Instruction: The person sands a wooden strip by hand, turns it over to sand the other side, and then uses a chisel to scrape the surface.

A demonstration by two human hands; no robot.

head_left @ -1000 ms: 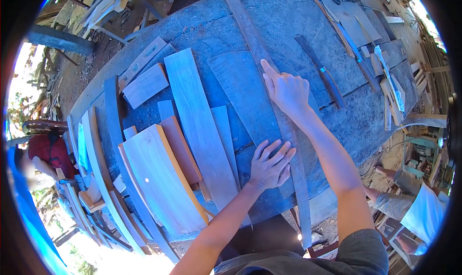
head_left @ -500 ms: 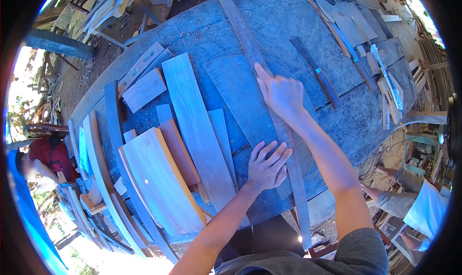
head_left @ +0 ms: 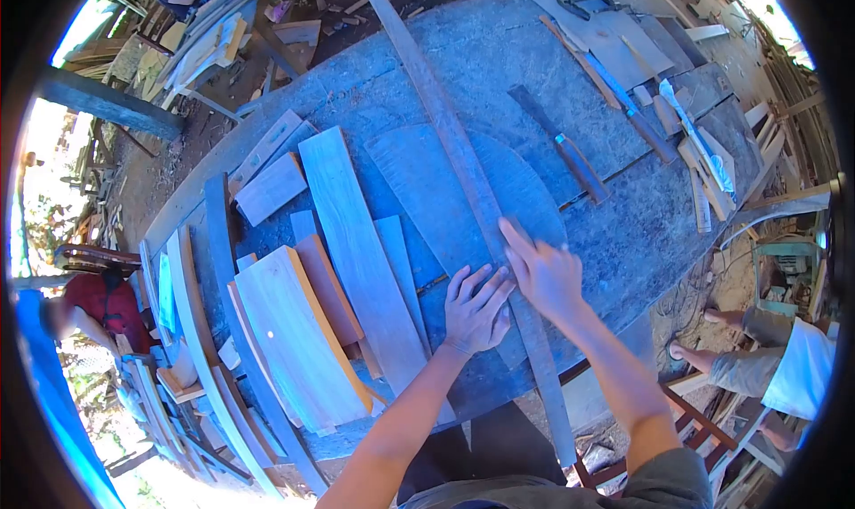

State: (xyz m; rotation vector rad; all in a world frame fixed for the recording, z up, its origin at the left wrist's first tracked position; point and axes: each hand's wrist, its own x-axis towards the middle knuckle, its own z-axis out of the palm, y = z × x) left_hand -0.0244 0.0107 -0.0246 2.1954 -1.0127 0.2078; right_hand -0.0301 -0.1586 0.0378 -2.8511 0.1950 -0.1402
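Note:
A long, narrow wooden strip (head_left: 436,99) lies diagonally over a thin, curved-edged sheet (head_left: 405,175) on the worktable. My left hand (head_left: 478,313) rests palm down at the strip's left edge, fingers spread across the sheet and strip. Against the strip a little farther up, my right hand (head_left: 545,277) has its index finger extended and its other fingers curled in. Motion blurs that hand, and whatever it may hold is hidden.
On the left lie a curved wooden block (head_left: 298,340) and a long plank (head_left: 356,242). Right of the sheet is a wooden-handled blade tool (head_left: 570,157); a C-clamp (head_left: 588,1) lies farther back. People are at both sides.
My right hand has slid down along the strip toward my body, closer to my left hand. My left hand stays on the strip and sheet. The camera view has shifted slightly.

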